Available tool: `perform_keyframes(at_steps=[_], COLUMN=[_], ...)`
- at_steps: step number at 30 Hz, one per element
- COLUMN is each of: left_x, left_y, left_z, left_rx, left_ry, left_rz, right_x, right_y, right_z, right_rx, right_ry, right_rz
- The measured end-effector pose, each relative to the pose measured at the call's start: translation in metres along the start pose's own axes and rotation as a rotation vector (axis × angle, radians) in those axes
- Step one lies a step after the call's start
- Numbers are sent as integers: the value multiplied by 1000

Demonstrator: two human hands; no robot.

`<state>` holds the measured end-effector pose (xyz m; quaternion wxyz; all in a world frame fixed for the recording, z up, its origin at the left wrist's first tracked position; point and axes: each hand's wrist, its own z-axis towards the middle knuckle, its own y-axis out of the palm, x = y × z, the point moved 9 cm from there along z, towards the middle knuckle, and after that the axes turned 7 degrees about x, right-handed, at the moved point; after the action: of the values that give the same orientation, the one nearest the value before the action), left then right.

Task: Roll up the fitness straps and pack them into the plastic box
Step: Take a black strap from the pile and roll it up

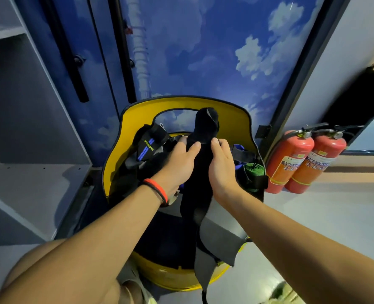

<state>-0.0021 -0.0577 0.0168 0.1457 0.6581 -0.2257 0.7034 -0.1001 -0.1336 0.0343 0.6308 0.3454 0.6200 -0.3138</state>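
Note:
A long black fitness strap (200,172) lies lengthwise over the seat of a yellow chair (137,113), its far end standing up against the chair back and its near end hanging off the front. My left hand (179,163) and my right hand (222,165) grip this strap from either side near its far part. A black strap with blue stripes and green lettering (148,145) lies at the seat's left. A rolled green strap (254,172) sits at the seat's right edge. No plastic box is in view.
Two red fire extinguishers (300,161) stand on the floor right of the chair. A grey cabinet (28,128) with shelves is to the left. A blue sky-print wall (203,51) rises behind the chair. My knee (50,270) is at bottom left.

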Motion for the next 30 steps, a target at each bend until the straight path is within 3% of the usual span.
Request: perform_keyframes(at_steps=[3, 7, 11, 19, 27, 30], left_x=[0, 2, -8, -31, -68, -87], left_y=[-17, -24, -1, 17, 6, 15], left_z=[-1, 8, 17, 30, 66, 73], left_rx=[137, 252, 184, 159, 249, 207], left_ry=[-8, -88, -136, -209, -301, -307], left_rz=[-37, -60, -33, 11, 88, 243], right_x=[10, 13, 22, 49, 150, 172], right_y=[20, 19, -6, -17, -43, -48], right_z=[3, 3, 12, 27, -17, -28], right_rx=[-128, -212, -116, -114, -235, -272], right_ry=[116, 44, -51, 22, 157, 191], right_rz=[7, -303, -305, -301, -754, -843])
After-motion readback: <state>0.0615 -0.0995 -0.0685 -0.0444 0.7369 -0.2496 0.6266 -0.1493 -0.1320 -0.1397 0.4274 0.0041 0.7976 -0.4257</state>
